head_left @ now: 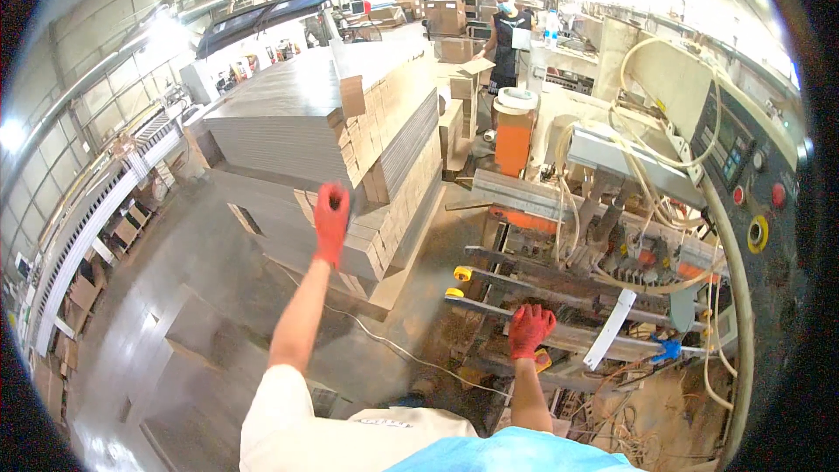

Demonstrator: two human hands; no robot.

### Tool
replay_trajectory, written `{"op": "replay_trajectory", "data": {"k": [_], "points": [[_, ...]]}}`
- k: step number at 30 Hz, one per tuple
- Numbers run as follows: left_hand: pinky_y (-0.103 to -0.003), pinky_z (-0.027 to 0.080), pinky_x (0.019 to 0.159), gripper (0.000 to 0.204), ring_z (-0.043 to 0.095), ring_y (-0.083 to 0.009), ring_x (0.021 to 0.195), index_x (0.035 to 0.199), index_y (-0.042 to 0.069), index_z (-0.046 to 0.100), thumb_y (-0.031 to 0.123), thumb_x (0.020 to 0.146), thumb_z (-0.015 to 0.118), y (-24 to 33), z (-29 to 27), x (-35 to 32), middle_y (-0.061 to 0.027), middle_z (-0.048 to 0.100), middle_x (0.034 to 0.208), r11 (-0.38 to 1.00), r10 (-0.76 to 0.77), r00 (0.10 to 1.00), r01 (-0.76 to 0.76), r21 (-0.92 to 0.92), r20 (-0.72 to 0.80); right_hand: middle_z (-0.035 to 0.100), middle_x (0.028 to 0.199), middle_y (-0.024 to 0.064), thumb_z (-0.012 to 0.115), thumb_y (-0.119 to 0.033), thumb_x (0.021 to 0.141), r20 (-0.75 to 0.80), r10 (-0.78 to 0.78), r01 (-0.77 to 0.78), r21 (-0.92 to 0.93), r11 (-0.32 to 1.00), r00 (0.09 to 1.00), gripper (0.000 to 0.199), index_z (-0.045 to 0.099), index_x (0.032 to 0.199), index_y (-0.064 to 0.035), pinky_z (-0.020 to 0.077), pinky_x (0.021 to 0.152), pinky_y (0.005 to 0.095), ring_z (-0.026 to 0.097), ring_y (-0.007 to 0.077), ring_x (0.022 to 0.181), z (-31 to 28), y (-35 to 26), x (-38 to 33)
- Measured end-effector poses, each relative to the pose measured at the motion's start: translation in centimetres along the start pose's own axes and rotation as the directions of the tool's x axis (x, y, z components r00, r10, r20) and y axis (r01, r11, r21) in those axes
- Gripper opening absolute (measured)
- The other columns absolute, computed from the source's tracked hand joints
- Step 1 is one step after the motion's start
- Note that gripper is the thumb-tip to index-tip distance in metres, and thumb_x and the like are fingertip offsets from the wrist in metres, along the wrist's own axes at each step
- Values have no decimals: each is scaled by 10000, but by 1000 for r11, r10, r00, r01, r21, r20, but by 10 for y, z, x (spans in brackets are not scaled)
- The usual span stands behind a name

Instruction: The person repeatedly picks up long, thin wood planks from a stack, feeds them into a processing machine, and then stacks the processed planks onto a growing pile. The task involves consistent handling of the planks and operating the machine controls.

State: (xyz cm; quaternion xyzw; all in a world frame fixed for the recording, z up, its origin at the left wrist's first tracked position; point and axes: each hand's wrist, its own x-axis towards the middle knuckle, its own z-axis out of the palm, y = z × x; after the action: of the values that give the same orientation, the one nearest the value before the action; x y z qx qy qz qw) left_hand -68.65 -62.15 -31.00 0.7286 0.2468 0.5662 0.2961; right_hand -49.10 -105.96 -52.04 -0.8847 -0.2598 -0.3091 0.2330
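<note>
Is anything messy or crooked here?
Yes. The floor beside the machine is littered with sawdust and scraps, and a loose cable snakes across it. A white strip lies slanted across the machine's rails, near the right hand. The panel stack looks tidy.

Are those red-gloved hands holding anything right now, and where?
The left hand is raised in the air, empty. The right hand rests on a metal rail of the machine; whether it grips cannot be told.

Red gloves; white sleeve; blue shirt
</note>
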Motion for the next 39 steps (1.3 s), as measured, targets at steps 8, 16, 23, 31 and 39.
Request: {"op": "replay_trajectory", "data": {"k": [8,16,23,31,39], "points": [[-412,495,998,718,629,-329,1175,1357,36,574,474,834,798,20,84,244,-182,652,1291,992,96,962,-72,103,-255,656,976,99,667,-210,833,-97,-8,9,10,1000,995,140,717,928,-121,382,1046,513,595,331,988,16,-1,-3],[-655,135,1214,803,518,-328,1367,1390,130,605,542,720,765,20,133,299,-112,627,1409,877,-295,932,352,326,-211,628,987,126,637,-228,838,-30,19,-21,-45,999,999,181,700,939,-92,367,1056,554,566,355,1018,26,7,-12],[-643,202,1210,702,527,-358,1359,1364,80,629,423,761,742,41,110,243,-129,630,1400,970,-99,918,175,168,-385,630,970,132,635,-218,830,-91,-8,8,-6,1000,996,154,695,913,-103,368,1035,548,564,363,1014,21,0,-8],[-434,471,1071,705,589,-335,1261,1443,1,503,525,983,609,96,88,103,-148,626,1359,455,-230,963,-21,-890,-140,602,935,142,612,-182,878,-110,-31,27,-41,999,993,122,675,908,-82,365,1002,540,546,378,998,7,-6,-2],[-339,539,920,530,623,-206,912,1284,-40,532,293,912,714,93,81,156,-111,606,1039,-483,136,767,604,-634,627,643,1036,146,637,-192,879,-38,4,-4,3,1000,999,146,691,968,-89,368,1028,521,568,372,1028,19,-5,-5]]}}
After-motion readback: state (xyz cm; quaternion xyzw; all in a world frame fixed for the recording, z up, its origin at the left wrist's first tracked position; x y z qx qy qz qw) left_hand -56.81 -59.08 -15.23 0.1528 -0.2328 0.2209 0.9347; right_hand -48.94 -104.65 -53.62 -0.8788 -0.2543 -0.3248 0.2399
